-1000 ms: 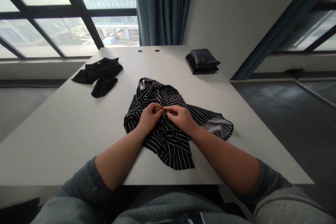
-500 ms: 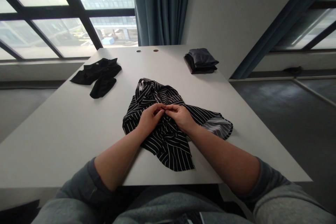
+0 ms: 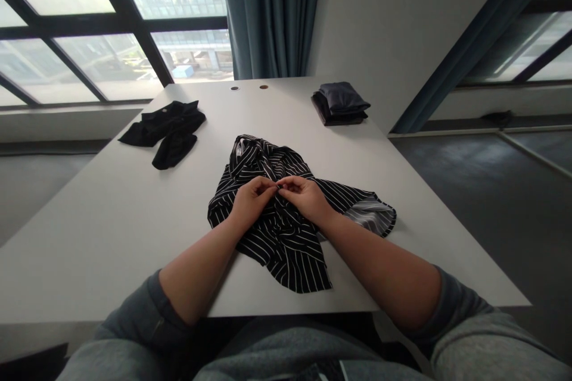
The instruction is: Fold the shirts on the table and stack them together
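Observation:
A black shirt with white stripes (image 3: 290,238) lies crumpled in front of me, its collar end pointing away and one part spread to the right with the pale inside showing. My left hand (image 3: 254,199) pinches the fabric near the shirt's middle, thumb against fingers. Right beside it, my right hand (image 3: 306,196) pinches the same spot, and the fingertips of both hands nearly meet. The small piece of cloth or button between them is too small to make out.
The white table (image 3: 134,238) carries a loose black garment (image 3: 172,128) at the back left and a stack of folded dark clothes (image 3: 340,104) at the back right. Two round cable holes sit near the far edge, before a blue curtain (image 3: 272,12).
Both hands stay at the shirt's middle, with the fingertips shifting slightly and a little fabric lifted between them. The shirt lies almost as before; the view has tilted a touch.

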{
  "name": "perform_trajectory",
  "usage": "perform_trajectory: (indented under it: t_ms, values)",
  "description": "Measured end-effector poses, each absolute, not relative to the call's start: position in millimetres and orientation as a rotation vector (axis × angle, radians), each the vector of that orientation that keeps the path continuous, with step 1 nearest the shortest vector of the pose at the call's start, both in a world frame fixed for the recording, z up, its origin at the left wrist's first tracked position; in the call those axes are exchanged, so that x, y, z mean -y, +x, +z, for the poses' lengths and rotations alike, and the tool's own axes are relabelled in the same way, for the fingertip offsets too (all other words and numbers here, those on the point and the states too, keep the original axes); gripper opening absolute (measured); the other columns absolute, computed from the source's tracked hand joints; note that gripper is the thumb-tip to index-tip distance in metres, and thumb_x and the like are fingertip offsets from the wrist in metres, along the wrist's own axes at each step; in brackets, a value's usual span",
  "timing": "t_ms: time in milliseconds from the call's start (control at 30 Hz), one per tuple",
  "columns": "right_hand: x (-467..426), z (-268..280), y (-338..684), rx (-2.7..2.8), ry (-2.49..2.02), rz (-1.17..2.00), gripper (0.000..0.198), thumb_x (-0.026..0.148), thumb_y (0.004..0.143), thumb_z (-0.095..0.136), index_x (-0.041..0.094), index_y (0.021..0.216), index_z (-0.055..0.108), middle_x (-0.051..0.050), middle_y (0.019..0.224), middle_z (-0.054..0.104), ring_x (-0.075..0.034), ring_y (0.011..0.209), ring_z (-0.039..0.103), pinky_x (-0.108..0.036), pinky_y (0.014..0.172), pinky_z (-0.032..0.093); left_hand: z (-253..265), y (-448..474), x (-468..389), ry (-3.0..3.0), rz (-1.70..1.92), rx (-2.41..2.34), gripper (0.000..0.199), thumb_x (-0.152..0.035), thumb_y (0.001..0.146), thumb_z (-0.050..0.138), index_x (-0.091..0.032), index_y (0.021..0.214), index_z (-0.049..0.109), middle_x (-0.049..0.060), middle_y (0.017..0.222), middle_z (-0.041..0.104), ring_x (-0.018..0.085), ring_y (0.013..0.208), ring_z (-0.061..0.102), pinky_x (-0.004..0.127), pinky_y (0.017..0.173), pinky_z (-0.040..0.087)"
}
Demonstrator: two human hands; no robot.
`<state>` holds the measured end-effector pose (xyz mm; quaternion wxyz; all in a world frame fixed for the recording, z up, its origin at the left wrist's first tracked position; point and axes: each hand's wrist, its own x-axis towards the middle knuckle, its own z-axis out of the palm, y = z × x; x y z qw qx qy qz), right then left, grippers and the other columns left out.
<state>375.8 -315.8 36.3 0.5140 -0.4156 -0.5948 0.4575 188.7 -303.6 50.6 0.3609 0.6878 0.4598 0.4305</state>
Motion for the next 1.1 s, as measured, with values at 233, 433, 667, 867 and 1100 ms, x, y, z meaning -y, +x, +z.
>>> perform_trajectory:
  t_ms: [233,433,667,867,1100]
  values:
    - [326,46,376,1.647,-1.072,0.662,0.012,0.029,0.092,0.070,0.024,0.102,0.076,-0.003,0.090,0.070,-0.019,0.081,0.064,-0.034,0.080,0.055,54,190,302,1.670,1.092,-1.043,0.016,-0.036,0.087,0.069,-0.020,0.086,0.068,-0.001,0.078,0.066,0.014,0.070,0.057,0.027,0.067,0.045]
    - [329,46,373,1.644,-1.095,0.599,0.007,0.027,0.093,0.067,0.024,0.096,0.072,-0.003,0.088,0.070,-0.020,0.080,0.065,-0.035,0.079,0.055,53,188,301,1.644,0.976,-0.945,0.018,-0.037,0.089,0.068,-0.020,0.089,0.067,-0.001,0.079,0.064,0.013,0.071,0.055,0.026,0.067,0.044]
    - [321,38,373,1.456,-1.044,1.022,0.022,0.039,0.089,0.071,0.023,0.105,0.073,-0.004,0.097,0.076,-0.020,0.090,0.071,-0.034,0.085,0.059,50,189,301,1.685,1.079,-1.032,0.014,-0.034,0.086,0.071,-0.021,0.089,0.068,-0.001,0.080,0.066,0.014,0.072,0.059,0.026,0.068,0.047]
    - [325,47,376,1.537,-1.032,0.844,0.017,0.033,0.090,0.071,0.023,0.102,0.079,-0.005,0.100,0.076,-0.020,0.090,0.070,-0.035,0.084,0.058,54,192,308,1.558,1.116,-1.047,0.021,-0.039,0.083,0.075,-0.020,0.084,0.068,-0.002,0.071,0.064,0.012,0.065,0.055,0.025,0.062,0.044]
    - [331,52,375,1.661,-1.069,0.511,0.015,0.028,0.095,0.066,0.026,0.101,0.081,-0.006,0.096,0.076,-0.023,0.092,0.070,-0.039,0.089,0.057,53,191,305,1.555,1.084,-1.013,0.022,-0.040,0.082,0.077,-0.020,0.084,0.068,-0.001,0.074,0.066,0.013,0.067,0.057,0.026,0.064,0.045]
